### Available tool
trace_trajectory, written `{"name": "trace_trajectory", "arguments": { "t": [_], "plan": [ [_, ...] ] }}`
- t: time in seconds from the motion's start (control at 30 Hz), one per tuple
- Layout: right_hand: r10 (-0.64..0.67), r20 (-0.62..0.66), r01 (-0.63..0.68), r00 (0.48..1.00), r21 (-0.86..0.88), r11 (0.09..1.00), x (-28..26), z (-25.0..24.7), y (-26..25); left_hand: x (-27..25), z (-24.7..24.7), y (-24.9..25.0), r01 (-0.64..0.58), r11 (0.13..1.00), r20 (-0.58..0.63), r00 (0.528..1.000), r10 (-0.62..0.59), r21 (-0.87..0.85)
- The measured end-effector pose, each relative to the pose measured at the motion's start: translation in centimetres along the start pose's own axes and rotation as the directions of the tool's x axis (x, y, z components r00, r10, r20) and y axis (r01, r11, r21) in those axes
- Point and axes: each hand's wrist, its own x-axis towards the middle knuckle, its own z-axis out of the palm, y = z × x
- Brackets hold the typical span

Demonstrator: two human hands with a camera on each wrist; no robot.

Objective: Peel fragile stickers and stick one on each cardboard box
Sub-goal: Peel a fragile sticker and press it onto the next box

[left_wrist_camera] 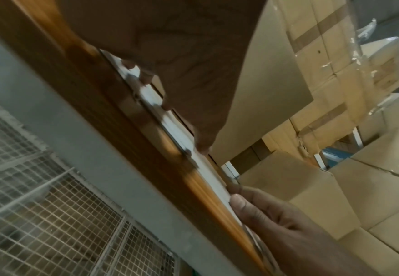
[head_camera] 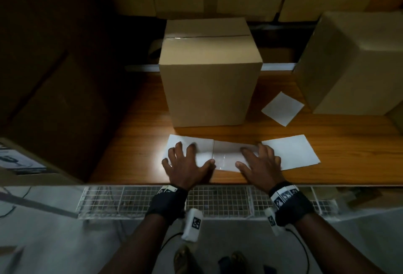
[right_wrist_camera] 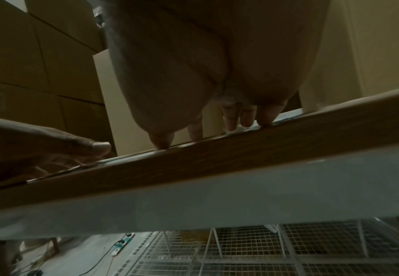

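— Both hands are lying flat: left hand (head_camera: 187, 164) is pressing the white sticker strip (head_camera: 226, 155), fingers spread, gripping nothing

— And rightward?

— Right hand (head_camera: 259, 163) is pressing likewise; the strip's long axis is running across them, smooth cardboard box (head_camera: 209, 81) just behind

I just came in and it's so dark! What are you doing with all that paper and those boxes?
A person is at a wooden table with both hands spread flat on a strip of white sticker sheets. The left hand presses its left part, the right hand its middle. A cardboard box stands just behind the strip, its near face bare. Another box stands to the right, with a loose white sheet beside it.
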Motion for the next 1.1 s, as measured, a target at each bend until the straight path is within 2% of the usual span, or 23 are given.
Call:
{"name": "trace_trajectory", "arguments": {
  "t": [0.17, 0.3, 0.4, 0.63, 0.83, 0.9, 0.93, 1.0, 1.07, 1.1],
  "plan": [
    [-0.013, -0.009, 0.013, 1.0, 0.028, 1.0, 0.1, -1.1, 1.1, -0.5, 0.6, 1.1, -0.025, 1.0, -0.013, 1.0, 0.025, -0.006],
    [-0.135, -0.162, 0.172, 0.977, 0.244, 0.954, 0.8, -1.5, -1.9, -0.3, 0.4, 1.0, -0.036, 0.999, 0.017, 0.999, 0.036, 0.02],
    [-0.2, -0.176, 0.248, 0.964, 0.313, 0.917, 1.6, -0.9, -4.2, 0.1, 0.1, 0.8, -0.034, 0.998, 0.049, 0.998, 0.031, 0.044],
    [-0.131, -0.108, 0.162, 0.985, 0.362, 0.918, 2.1, 1.2, -5.4, 0.9, -0.7, 0.6, -0.077, 0.99, 0.15, 0.987, 0.059, 0.12],
    [-0.042, -0.091, 0.074, 0.995, 0.381, 0.922, 1.6, 1.0, -6.0, 1.1, -1.1, 0.5, -0.104, 0.982, 0.187, 0.98, 0.074, 0.158],
    [0.112, -0.118, -0.03, 0.987, 0.546, 0.837, 1.2, 0.8, -5.4, 1.3, -1.0, 0.5, -0.117, 0.978, 0.188, 0.978, 0.084, 0.175],
    [0.232, -0.122, -0.096, 0.965, 0.659, 0.746, 1.0, 0.7, -4.8, 1.4, -1.0, 0.5, -0.129, 0.975, 0.195, 0.976, 0.093, 0.18],
    [0.451, -0.11, -0.17, 0.886, 0.826, 0.537, 0.5, 0.6, -3.4, 1.6, -1.1, 0.5, -0.15, 0.971, 0.215, 0.97, 0.109, 0.187],
    [0.561, -0.068, -0.158, 0.825, 0.925, 0.345, 0.1, 0.6, -2.3, 1.6, -1.4, 0.7, -0.163, 0.966, 0.215, 0.969, 0.119, 0.202],
    [0.575, -0.046, -0.158, 0.817, 0.941, 0.299, 0.0, 0.5, -2.2, 1.6, -1.6, 0.8, -0.169, 0.963, 0.205, 0.971, 0.125, 0.211]
  ]
}}
